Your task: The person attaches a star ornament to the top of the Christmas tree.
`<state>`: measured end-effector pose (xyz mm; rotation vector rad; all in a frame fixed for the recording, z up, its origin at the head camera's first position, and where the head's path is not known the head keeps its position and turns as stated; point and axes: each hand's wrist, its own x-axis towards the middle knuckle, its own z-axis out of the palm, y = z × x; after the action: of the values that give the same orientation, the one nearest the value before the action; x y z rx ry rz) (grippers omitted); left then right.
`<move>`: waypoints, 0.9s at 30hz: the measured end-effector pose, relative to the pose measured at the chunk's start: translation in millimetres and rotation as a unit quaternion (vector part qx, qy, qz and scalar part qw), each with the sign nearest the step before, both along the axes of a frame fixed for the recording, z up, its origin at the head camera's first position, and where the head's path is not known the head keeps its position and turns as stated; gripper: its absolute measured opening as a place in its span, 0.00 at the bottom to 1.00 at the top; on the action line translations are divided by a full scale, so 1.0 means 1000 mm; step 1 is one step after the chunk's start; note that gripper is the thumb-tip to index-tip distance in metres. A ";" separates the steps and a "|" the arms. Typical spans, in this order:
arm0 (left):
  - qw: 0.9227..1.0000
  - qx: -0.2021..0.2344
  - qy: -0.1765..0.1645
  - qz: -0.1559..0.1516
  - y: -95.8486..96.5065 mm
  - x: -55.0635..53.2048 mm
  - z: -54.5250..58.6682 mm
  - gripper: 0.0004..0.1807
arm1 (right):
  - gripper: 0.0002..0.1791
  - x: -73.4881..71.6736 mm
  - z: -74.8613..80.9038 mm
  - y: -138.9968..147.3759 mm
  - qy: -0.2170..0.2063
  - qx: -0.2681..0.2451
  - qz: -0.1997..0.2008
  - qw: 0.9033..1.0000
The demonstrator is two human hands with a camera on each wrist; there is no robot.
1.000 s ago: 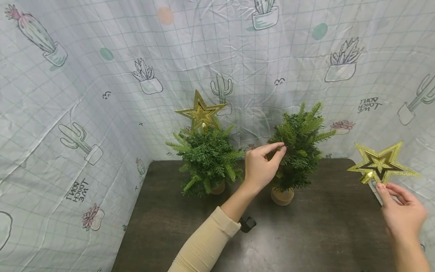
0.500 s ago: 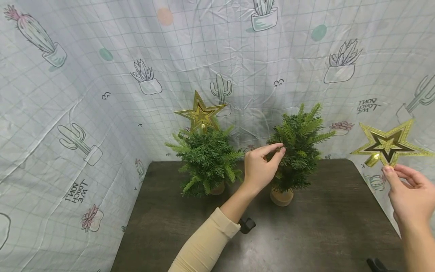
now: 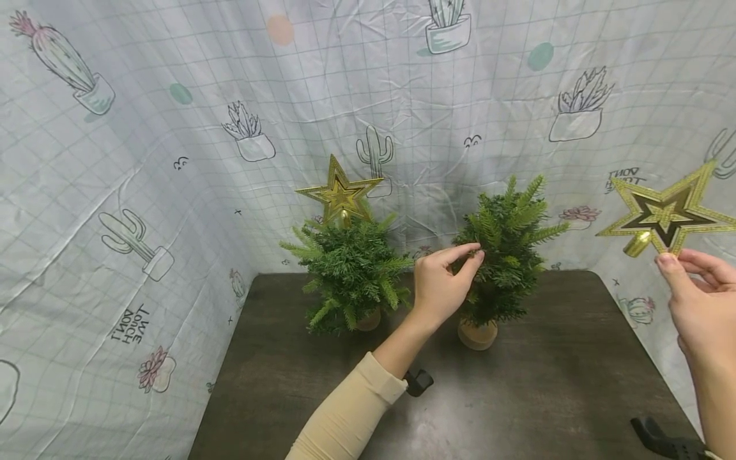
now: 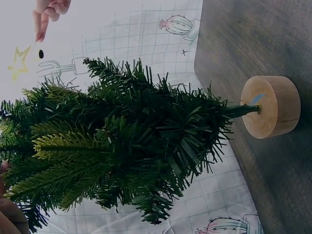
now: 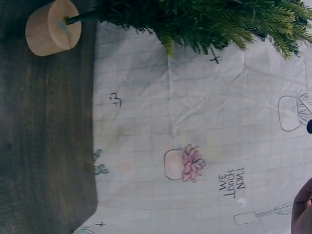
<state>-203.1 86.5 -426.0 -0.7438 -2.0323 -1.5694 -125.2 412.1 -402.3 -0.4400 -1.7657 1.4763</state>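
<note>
My left hand reaches to the left side of the right-hand small artificial Christmas tree, thumb and forefinger pinching a sprig of it. That tree stands upright on a round wooden base. Off to the right, my right hand holds a gold star tree topper by one lower point, raised and apart from the tree; its short gold socket points down and left. In the right wrist view only a bit of the hand shows, and the star is out of sight.
A second small tree stands to the left with a gold star on its top. Both trees are near the back edge of a dark wood table. A cactus-print curtain hangs close behind and at the sides.
My right hand has lifted the gold star tree topper upward and a little to the right. My left hand and both trees have stayed put.
</note>
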 end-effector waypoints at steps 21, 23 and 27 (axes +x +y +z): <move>1.000 0.005 0.007 -0.003 0.001 0.000 0.002 0.12 | 0.13 -0.020 0.050 -0.020 0.051 0.103 0.013 0.993; 1.000 0.003 0.006 -0.002 0.001 0.000 0.001 0.12 | 0.13 -0.022 0.055 -0.023 0.054 0.105 0.018 0.993; 1.000 0.003 0.007 -0.003 0.000 0.000 0.000 0.12 | 0.12 -0.025 0.063 -0.026 0.067 0.103 0.036 0.992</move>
<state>-203.0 86.7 -425.7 -0.7575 -2.0165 -1.5701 -149.9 386.0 -339.3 -0.1691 -1.8176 1.3233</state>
